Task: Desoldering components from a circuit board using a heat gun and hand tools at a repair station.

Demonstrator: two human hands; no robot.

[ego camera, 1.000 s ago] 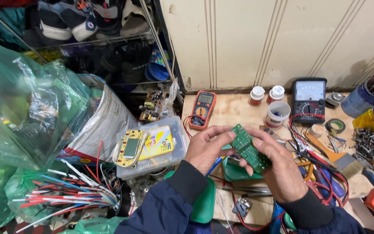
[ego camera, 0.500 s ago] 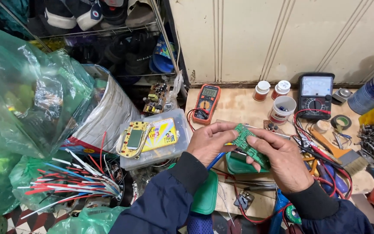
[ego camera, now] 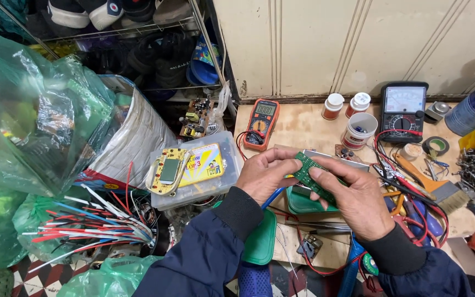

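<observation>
Centrally, left hand [ego camera: 268, 176] and right hand [ego camera: 353, 195] both pinch small green circuit board [ego camera: 314, 176], tilted toward camera above wooden bench [ego camera: 303, 129], likely for inspection.

Even, soft light from above fills the scene, fairly bright on the pale wall panel [ego camera: 358, 44] and the wooden bench [ego camera: 303, 126]. Shadows are faint and short. The green plastic bag [ego camera: 28, 110] carries white glare patches. The shelf [ego camera: 138, 33] at the top stays dim. Focus is sharp throughout; straight lines bend slightly near the edges.
</observation>
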